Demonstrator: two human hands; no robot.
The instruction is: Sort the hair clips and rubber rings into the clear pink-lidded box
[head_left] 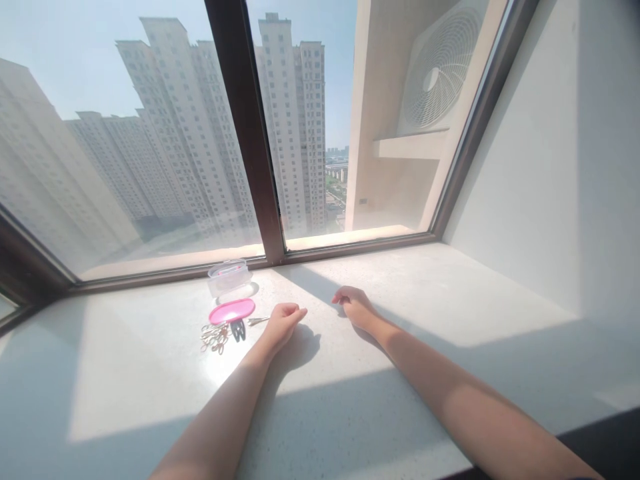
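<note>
My left hand [284,325] is closed above the sunlit white sill, its thumb side toward the right. To the right, my right hand [356,307] has its fingers curled in, close to the surface. What either hand holds, if anything, is too small or hidden to make out. Left of my left hand lie a slim silvery piece [259,321], some black clips [239,330] and a heap of small metal loops or clips [216,338]. A pink oval lid [233,310] lies just behind them. A clear plastic box [227,285] stands behind the lid, with something pink showing at its top.
The white sill [320,427] runs along a window with a dark brown frame [253,133]. A white wall [530,187] bounds it on the right. Outside are tall buildings and an air-conditioner unit [440,67]. A dark edge [610,440] shows at lower right.
</note>
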